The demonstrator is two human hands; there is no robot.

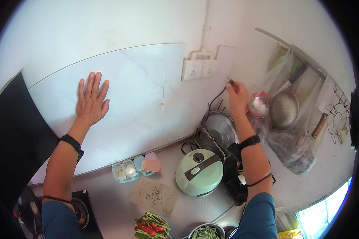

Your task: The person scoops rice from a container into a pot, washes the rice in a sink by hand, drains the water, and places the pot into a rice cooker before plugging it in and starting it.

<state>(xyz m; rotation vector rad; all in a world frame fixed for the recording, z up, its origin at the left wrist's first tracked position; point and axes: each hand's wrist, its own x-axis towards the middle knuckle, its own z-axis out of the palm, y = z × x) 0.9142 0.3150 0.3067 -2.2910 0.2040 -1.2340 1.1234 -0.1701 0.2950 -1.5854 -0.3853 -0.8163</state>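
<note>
My left hand (91,101) lies flat with its fingers apart against the marbled wall panel (134,98). Between the fingertips of my right hand (238,95) is a black power plug (230,81), its metal prongs pointing up and to the left. From the plug a black cord (217,97) runs down behind a metal pot lid (220,130). The plug is apart from the white wall sockets (199,69), which sit to its upper left. Below stands a pale green rice cooker (208,182) with its lid down.
Seasoning boxes (128,171) stand along the wall beside a speckled mat (154,195). Bowls of cut peppers (151,227) and green beans (208,233) sit at the front. An induction cooker (82,212) is at left. Ladles (284,110) and a plastic bag (299,155) hang at right.
</note>
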